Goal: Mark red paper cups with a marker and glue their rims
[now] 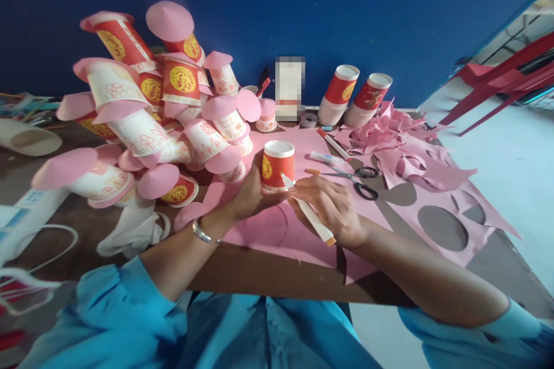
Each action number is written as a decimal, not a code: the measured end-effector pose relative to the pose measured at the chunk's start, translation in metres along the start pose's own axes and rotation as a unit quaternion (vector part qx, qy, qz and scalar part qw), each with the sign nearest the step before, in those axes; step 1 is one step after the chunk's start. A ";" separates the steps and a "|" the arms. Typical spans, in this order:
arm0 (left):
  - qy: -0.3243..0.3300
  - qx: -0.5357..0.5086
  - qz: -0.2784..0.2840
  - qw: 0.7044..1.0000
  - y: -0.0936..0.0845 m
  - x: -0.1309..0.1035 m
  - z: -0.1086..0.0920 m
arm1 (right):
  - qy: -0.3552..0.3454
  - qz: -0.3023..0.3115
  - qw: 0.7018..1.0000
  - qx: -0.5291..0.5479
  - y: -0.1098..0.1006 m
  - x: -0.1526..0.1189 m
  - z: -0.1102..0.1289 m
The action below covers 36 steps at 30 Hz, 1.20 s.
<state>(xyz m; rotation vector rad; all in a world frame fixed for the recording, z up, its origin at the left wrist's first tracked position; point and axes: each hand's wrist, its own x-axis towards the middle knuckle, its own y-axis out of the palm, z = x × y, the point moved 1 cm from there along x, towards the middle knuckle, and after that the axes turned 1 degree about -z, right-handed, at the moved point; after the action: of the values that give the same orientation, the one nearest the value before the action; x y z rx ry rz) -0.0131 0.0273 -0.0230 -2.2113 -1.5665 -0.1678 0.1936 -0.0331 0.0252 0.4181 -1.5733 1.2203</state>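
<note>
One red paper cup [277, 166] stands upside down on pink paper [277, 225] — left hand [251, 193] grips it, right hand [331, 207] pinches one white marker [308, 210] against its side. Two cup stacks [354, 97] lie far right.

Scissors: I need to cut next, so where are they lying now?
In the head view the scissors lie open on the pink paper sheet, just beyond and right of the right hand, near a white glue stick.
</note>
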 end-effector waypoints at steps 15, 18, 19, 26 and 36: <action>-0.015 -0.031 0.024 0.999 -0.001 0.000 0.001 | 0.008 0.016 1.000 0.002 0.001 0.002 -0.001; -0.027 -0.048 0.021 0.998 -0.001 0.001 -0.001 | 0.026 0.014 1.000 0.008 -0.001 0.001 -0.003; -0.027 -0.052 0.018 0.998 -0.001 0.001 -0.002 | 0.029 0.014 0.999 0.006 -0.002 0.001 -0.003; -0.047 -0.037 0.003 0.998 -0.001 0.002 -0.013 | 0.035 0.011 0.999 -0.025 -0.003 0.004 -0.005; -0.062 -0.058 0.012 0.996 -0.003 0.004 -0.016 | 0.053 0.014 0.998 -0.004 -0.005 0.004 -0.009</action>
<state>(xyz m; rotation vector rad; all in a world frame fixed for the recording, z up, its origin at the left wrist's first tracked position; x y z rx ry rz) -0.0117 0.0250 -0.0065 -2.3697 -1.6318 -0.1175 0.2004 -0.0259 0.0308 0.3210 -1.4971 1.2377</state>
